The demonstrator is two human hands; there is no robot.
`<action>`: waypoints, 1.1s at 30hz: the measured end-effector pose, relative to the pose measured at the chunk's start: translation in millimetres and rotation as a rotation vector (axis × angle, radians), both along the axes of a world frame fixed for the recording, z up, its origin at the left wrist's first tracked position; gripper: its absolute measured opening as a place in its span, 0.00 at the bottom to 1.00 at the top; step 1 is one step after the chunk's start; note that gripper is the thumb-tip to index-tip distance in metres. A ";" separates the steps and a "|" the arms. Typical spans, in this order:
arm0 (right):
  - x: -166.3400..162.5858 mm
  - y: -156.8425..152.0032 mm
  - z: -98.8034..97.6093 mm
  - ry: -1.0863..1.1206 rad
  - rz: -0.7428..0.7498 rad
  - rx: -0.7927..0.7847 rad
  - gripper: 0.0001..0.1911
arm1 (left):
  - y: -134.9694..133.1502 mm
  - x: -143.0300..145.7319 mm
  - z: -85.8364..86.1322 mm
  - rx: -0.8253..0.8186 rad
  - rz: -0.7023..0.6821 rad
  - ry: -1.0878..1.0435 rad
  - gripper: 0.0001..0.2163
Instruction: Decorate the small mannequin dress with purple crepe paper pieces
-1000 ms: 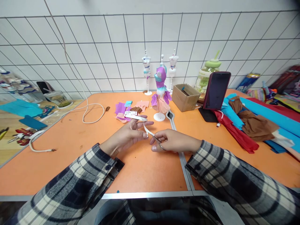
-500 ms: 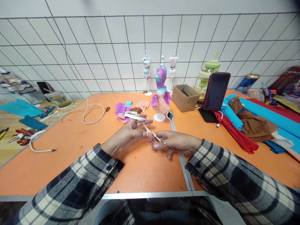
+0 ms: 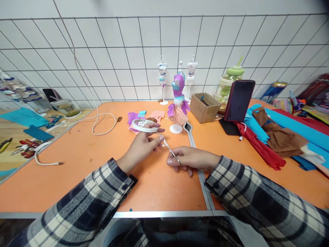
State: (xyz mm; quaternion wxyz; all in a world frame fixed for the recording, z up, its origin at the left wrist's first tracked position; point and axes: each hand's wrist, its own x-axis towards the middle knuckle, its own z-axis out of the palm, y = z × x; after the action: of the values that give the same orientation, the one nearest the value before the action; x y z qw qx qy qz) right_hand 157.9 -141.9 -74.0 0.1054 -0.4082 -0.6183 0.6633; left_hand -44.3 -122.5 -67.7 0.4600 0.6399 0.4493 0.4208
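Observation:
My left hand [image 3: 144, 145] holds a white roll of tape [image 3: 144, 125] on its fingers, over the orange table [image 3: 77, 161]. A short strip runs from the roll down past my thumb. My right hand [image 3: 189, 159] is closed on small metal scissors [image 3: 171, 151], whose tips meet the strip's end beside my left thumb. Just beyond stands a small mannequin [image 3: 178, 104] in purple, teal and pink paper. Scraps of coloured paper [image 3: 144, 116] lie behind the roll.
A cardboard box [image 3: 204, 107], a phone on a stand [image 3: 238, 101] and a green-lidded bottle [image 3: 227, 84] stand at the back right. Red, blue and brown fabrics [image 3: 272, 137] cover the right side. A white cable [image 3: 102, 125] loops on the left. Two bare mannequins [image 3: 162, 80] stand by the wall.
My left hand has lifted and turned, raising the tape roll. The scissors in my right hand stay at the strip beside my left thumb.

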 end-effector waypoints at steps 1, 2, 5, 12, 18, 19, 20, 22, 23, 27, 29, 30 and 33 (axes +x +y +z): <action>-0.5 -0.1 -0.3 -0.003 0.001 -0.006 0.25 | 1.0 0.0 -0.7 0.050 0.017 0.020 0.20; -0.9 -0.3 -0.4 0.002 0.002 -0.021 0.25 | 2.3 -0.5 -1.4 0.087 0.030 0.023 0.20; -1.0 -0.8 0.2 0.032 0.026 -0.087 0.28 | 6.6 -3.9 -3.1 0.057 0.036 -0.032 0.18; -2.6 -3.3 1.4 0.051 0.036 -0.215 0.26 | 8.8 -5.7 -4.7 -0.219 0.093 -0.213 0.23; -9.4 -11.8 -0.7 -0.002 0.108 -0.270 0.28 | 14.5 -16.1 1.8 -0.056 0.207 -0.294 0.15; -9.7 -12.2 -1.2 0.002 0.117 -0.256 0.28 | 16.3 -18.8 3.0 -0.048 0.218 -0.294 0.15; -9.4 -12.1 -1.7 0.016 0.114 -0.229 0.29 | 17.8 -20.8 3.8 -0.050 0.224 -0.292 0.15; -7.7 -10.6 -2.2 0.051 0.082 -0.147 0.31 | 19.4 -22.2 4.3 -0.076 0.218 -0.273 0.15; -6.5 -9.6 -2.2 0.065 0.065 -0.105 0.33 | 19.3 -21.6 4.1 -0.088 0.210 -0.264 0.16; -3.7 -7.9 -1.4 0.129 0.110 -0.037 0.32 | 15.5 -15.6 3.6 -0.104 0.168 -0.228 0.18; -4.2 -8.8 -1.4 0.185 0.138 -0.015 0.31 | 13.3 -13.5 4.0 -0.102 0.161 -0.213 0.19; -4.7 -9.3 -1.5 0.207 0.130 0.007 0.30 | 12.3 -12.9 4.3 -0.104 0.155 -0.213 0.20; -6.2 -10.4 -1.8 0.210 0.063 0.088 0.28 | 9.3 -11.8 5.3 -0.135 0.088 -0.266 0.23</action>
State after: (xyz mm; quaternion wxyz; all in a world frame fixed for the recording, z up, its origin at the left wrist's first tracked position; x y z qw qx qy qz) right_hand 151.7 -152.3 -75.8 0.1666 -0.3119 -0.6447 0.6777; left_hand -56.1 -113.2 -62.4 0.5385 0.5259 0.4394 0.4903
